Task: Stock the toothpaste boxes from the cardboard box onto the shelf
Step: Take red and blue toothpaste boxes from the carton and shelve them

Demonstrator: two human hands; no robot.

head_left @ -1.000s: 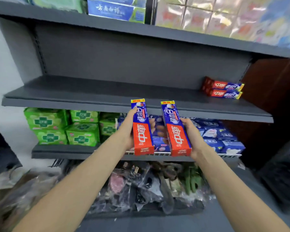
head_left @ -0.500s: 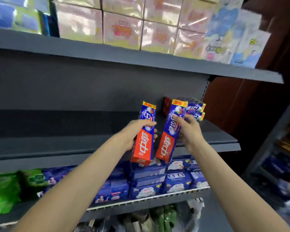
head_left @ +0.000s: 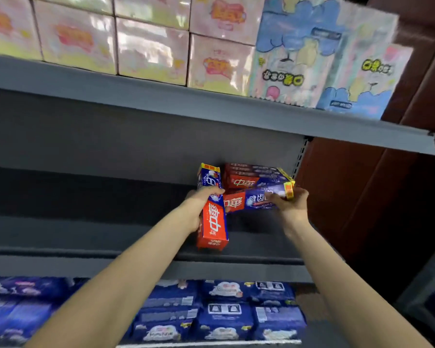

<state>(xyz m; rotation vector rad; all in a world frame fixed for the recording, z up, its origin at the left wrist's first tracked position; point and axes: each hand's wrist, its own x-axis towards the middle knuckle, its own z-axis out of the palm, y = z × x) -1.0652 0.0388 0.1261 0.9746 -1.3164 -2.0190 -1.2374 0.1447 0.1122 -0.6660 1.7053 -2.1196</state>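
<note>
Head camera is showing the right hand (head_left: 290, 203) gripping a toothpaste box (head_left: 255, 200) lying sideways, just in front of the small stack of toothpaste boxes (head_left: 251, 175) already sitting at the right end of the grey shelf (head_left: 86, 237). Beside it, the left hand (head_left: 202, 200) is clutching a second toothpaste box (head_left: 212, 217) upright, waiting. Judging from this, stocking is only starting: most of the shelf left of the hands is lying bare, and the cardboard box is out of view.
</note>
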